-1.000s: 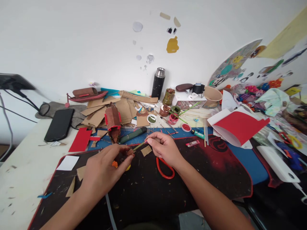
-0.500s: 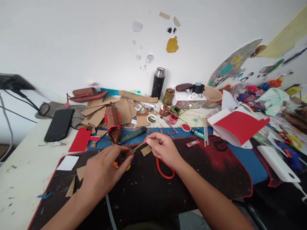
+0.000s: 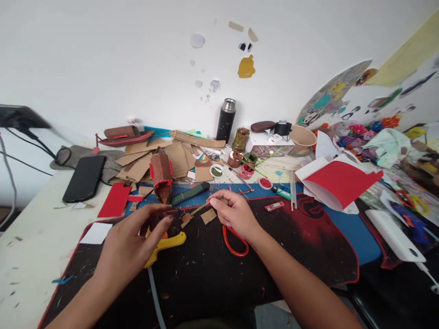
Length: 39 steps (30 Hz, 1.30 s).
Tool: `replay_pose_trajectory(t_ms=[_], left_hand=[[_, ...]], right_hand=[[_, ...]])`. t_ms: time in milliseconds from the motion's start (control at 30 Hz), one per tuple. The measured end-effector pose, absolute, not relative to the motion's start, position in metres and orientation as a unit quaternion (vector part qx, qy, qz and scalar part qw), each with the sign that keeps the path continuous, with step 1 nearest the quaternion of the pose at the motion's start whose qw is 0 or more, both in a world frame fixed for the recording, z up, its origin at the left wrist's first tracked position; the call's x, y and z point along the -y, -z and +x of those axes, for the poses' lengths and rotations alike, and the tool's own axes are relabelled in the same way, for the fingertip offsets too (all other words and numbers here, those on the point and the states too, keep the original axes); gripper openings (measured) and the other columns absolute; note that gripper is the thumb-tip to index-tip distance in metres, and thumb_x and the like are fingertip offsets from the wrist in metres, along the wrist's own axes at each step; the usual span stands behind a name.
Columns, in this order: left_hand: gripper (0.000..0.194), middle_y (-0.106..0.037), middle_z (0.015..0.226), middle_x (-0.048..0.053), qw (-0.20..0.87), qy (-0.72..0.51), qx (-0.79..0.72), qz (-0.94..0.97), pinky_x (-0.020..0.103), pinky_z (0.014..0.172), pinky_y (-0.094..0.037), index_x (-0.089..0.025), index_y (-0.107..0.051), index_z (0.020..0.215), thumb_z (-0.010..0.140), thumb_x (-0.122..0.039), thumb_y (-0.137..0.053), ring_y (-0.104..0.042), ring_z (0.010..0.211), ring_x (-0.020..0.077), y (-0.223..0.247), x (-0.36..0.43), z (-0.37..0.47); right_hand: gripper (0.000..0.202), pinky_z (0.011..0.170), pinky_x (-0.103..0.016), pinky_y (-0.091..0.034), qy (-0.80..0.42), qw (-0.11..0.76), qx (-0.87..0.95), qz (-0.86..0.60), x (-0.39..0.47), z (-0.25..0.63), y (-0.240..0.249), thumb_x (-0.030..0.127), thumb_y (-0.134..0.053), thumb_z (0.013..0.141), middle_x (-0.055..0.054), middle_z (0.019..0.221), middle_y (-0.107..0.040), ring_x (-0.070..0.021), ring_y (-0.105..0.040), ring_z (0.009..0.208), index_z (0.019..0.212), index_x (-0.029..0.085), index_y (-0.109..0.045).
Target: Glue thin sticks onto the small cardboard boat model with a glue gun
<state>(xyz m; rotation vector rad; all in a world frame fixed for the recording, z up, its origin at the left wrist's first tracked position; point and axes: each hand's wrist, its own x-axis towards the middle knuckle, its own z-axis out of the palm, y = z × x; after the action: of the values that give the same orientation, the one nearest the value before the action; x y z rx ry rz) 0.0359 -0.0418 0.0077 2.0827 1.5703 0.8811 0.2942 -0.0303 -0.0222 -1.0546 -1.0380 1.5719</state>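
Observation:
Between the thumb and fingers of my right hand (image 3: 235, 214) is a thin greenish stick (image 3: 198, 209), pointing left. At its far end sits a small brown-painted cardboard piece (image 3: 186, 220). My left hand (image 3: 125, 244) hovers to the left with thumb and fingers apart, nothing between them. Partly hidden behind it lies a yellow glue gun (image 3: 173, 241), with a long translucent glue stick (image 3: 156, 297) running toward me. Below my right hand are the red handles of scissors (image 3: 236, 253), and beside the stick lies a bare cardboard scrap (image 3: 208, 216).
Beyond my hands stand a brown model cabin (image 3: 161, 169), a green utility knife (image 3: 189, 194) and cardboard scraps (image 3: 137, 167). Paint pots (image 3: 247, 171) and a black flask (image 3: 226, 121) line the back. A phone (image 3: 84, 178) lies left, red paper (image 3: 346, 183) right.
My left hand has let go of the small brown cardboard piece and drawn back to the left, uncovering the yellow glue gun. My right hand stays in place with the stick.

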Motion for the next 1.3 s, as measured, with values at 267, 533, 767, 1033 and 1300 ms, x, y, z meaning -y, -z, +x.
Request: replay_pose_trajectory(t_ms=[267, 533, 767, 1033, 1300], left_hand=[[0.039, -0.081, 0.087, 0.001, 0.255, -0.309, -0.581, 0.709, 0.027, 0.058, -0.053, -0.027, -0.077, 0.102, 0.091, -0.061, -0.063, -0.073, 0.07, 0.0207, -0.02, 0.034, 0.03], [0.039, -0.078, 0.087, 0.003, 0.34, -0.263, -0.52, 0.738, 0.027, 0.061, -0.054, -0.025, -0.075, 0.096, 0.094, -0.06, -0.059, -0.073, 0.071, 0.0206, -0.026, 0.026, 0.048], [0.036, -0.077, 0.079, 0.003, 0.367, -0.207, -0.477, 0.771, 0.028, 0.057, -0.052, -0.025, -0.075, 0.091, 0.093, -0.056, -0.057, -0.072, 0.069, 0.0221, -0.035, 0.023, 0.054], [0.026, -0.074, 0.073, 0.0, 0.374, -0.198, -0.467, 0.777, 0.026, 0.056, -0.049, -0.026, -0.071, 0.084, 0.09, -0.048, -0.059, -0.067, 0.065, 0.0198, -0.036, 0.023, 0.052], [0.028, -0.074, 0.076, 0.001, 0.4, -0.19, -0.482, 0.756, 0.026, 0.056, -0.049, -0.025, -0.072, 0.086, 0.089, -0.05, -0.059, -0.068, 0.066, 0.02, -0.03, 0.027, 0.048]], right_hand=[[0.035, 0.04, -0.022, -0.023, -0.65, 0.435, 0.45, -0.431, 0.032, 0.291, 0.015, 0.05, -0.079, 0.085, 0.01, 0.057, -0.047, -0.0045, -0.032, 0.04, 0.093, 0.018, -0.07], [0.035, 0.041, -0.021, -0.025, -0.633, 0.382, 0.508, -0.441, 0.035, 0.285, 0.014, 0.051, -0.076, 0.09, 0.009, 0.058, -0.049, -0.0055, -0.033, 0.042, 0.098, 0.018, -0.069], [0.031, 0.043, -0.021, -0.027, -0.611, 0.361, 0.547, -0.445, 0.034, 0.282, 0.013, 0.048, -0.072, 0.094, 0.008, 0.059, -0.051, -0.0067, -0.037, 0.044, 0.1, 0.019, -0.07], [0.032, 0.046, -0.021, -0.028, -0.603, 0.359, 0.559, -0.442, 0.036, 0.273, 0.007, 0.05, -0.074, 0.092, 0.007, 0.059, -0.05, -0.0077, -0.04, 0.048, 0.098, 0.019, -0.071], [0.034, 0.048, -0.022, -0.031, -0.615, 0.351, 0.55, -0.444, 0.039, 0.268, 0.009, 0.048, -0.073, 0.094, 0.007, 0.061, -0.052, -0.0081, -0.043, 0.05, 0.109, 0.018, -0.072]])
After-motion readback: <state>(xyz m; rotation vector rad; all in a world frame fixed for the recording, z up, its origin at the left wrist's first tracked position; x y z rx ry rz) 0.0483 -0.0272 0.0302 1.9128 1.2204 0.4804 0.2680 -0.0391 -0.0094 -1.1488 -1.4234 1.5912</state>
